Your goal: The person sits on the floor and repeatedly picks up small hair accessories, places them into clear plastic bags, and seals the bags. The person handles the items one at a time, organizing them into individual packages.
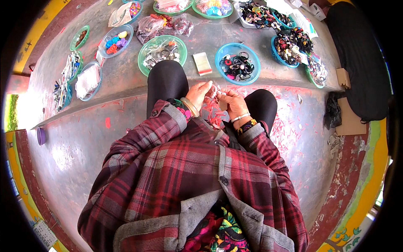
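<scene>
Both hands meet above the knees — left hand [200, 93] and right hand [232, 102] pinch a small pale item [215, 93] between curled fingertips; too small to identify. Blue bowl [237, 64] of dark hair ties sits just beyond, on the ledge [121, 77].

Bright, even daylight, strong fisheye warp

I see soft shadows, a blown-out glare at left, and black vignette ringing the edges.

I see my left hand [199, 93] and right hand [232, 102] close together over my knees. Beyond them a packet [202, 63] lies on the ledge [121, 77] between two bowls [162, 53] [237, 64]; more bowls sit farther left and right.
</scene>
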A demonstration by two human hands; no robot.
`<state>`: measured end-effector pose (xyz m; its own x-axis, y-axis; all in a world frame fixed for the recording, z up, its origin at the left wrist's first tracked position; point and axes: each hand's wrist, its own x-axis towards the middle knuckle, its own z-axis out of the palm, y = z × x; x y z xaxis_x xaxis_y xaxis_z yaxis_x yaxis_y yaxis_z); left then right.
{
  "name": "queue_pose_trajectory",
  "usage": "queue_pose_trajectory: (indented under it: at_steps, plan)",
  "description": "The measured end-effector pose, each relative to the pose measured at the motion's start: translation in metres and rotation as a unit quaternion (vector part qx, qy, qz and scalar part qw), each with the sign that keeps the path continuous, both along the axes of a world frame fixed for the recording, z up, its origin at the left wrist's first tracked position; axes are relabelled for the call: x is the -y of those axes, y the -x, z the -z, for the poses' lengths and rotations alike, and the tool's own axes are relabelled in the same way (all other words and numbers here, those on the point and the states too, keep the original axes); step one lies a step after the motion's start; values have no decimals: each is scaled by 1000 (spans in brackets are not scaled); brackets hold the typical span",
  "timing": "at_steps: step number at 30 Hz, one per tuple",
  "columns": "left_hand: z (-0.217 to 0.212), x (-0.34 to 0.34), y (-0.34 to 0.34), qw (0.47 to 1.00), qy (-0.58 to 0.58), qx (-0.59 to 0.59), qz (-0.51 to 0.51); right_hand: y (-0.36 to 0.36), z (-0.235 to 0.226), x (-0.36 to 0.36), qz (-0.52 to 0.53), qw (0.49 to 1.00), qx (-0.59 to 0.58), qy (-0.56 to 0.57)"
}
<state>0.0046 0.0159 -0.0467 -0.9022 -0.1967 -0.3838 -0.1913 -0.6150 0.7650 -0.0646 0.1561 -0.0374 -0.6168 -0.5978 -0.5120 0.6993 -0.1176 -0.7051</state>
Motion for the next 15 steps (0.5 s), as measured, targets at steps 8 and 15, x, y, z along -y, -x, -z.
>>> queue_pose_trajectory:
  at_steps: [8,15]
  plan:
    - [14,6,-1,997,-64,50,-7,2,0,-2,-13,1000,-17,9]
    - [-1,0,3,864,487,-81,-98,6,0,-5,-11,996,-80,-46]
